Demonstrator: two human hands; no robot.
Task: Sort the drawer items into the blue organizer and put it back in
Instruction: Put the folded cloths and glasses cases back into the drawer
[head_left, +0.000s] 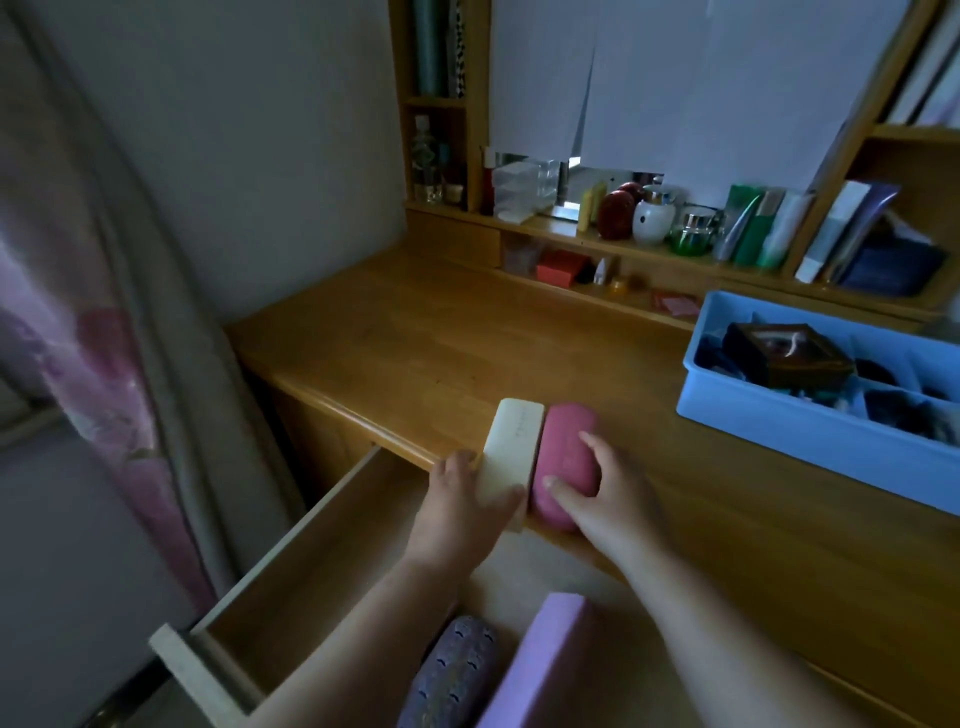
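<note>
I see the blue organizer (810, 436) sitting on the right side of the wooden table (415, 332), partly cut off by the right edge of the view. Its compartments already hold a dark brown square box (789, 358) and some dark items too dim to name.

Near the front edge of the table, two cases lie side by side and touching: a cream rectangular case (511, 441) on the left and a pink oval case (563, 452) on the right. My left hand (462, 499) grips the near end of the cream case, with the thumb across its top. My right hand (608, 493) rests on the pink case, fingers curled over its top and thumb against its near end.

Below the hands, the wooden drawer (291, 566) stands pulled open at the table's left front. Inside it, toward the bottom of the view, lie a purple patterned case (457, 670) and, beside it on the right, a lilac box (540, 665).

At the back, shelves (571, 228) carry jars, bottles, tubes and a small red box (561, 265). A floral curtain (104, 364) hangs at the far left.
</note>
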